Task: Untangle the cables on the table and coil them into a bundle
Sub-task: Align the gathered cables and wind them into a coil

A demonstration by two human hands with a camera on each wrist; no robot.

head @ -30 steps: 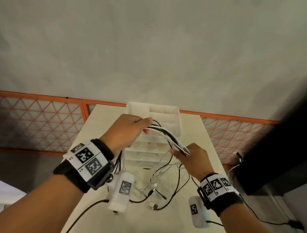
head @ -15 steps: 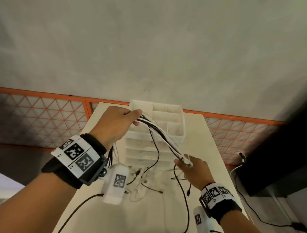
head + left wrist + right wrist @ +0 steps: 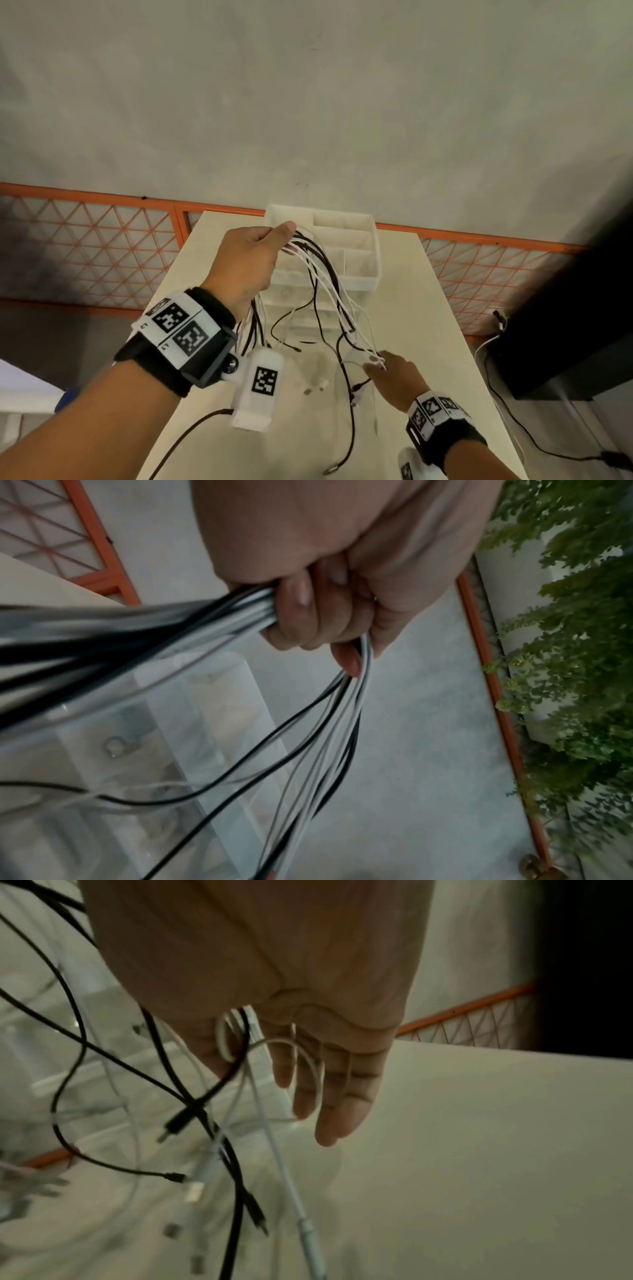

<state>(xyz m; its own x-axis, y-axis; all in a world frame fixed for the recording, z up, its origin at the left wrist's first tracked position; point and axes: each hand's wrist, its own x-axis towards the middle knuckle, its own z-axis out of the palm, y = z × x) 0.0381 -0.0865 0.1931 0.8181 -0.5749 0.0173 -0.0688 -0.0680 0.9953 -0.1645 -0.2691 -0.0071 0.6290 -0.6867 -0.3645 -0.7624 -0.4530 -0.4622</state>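
Note:
A bundle of black and white cables [image 3: 322, 274] arcs between my two hands above the pale table [image 3: 431, 308]. My left hand [image 3: 284, 236] is raised over the table's far part and grips the bundle in its curled fingers [image 3: 298, 615]; the cables [image 3: 205, 623] fan out below it. Lower and nearer, my right hand [image 3: 375, 363] holds the strands between thumb and forefinger. In the right wrist view its other fingers [image 3: 329, 1096] are straight, and cables [image 3: 240, 1042] pass through the thumb's crook. Loose plug ends [image 3: 178, 1126] dangle to the table.
A white drawer organiser [image 3: 356, 246] stands at the table's far end, behind the cables. Connectors [image 3: 313, 389] and a black cable end [image 3: 330, 471] lie on the table. An orange mesh railing [image 3: 102, 240] runs behind. A dark block [image 3: 565, 325] stands right, with cords on the floor.
My right hand has slid down the cables toward the near table edge. The left hand has lifted up and away, so the span of cable between them is longer.

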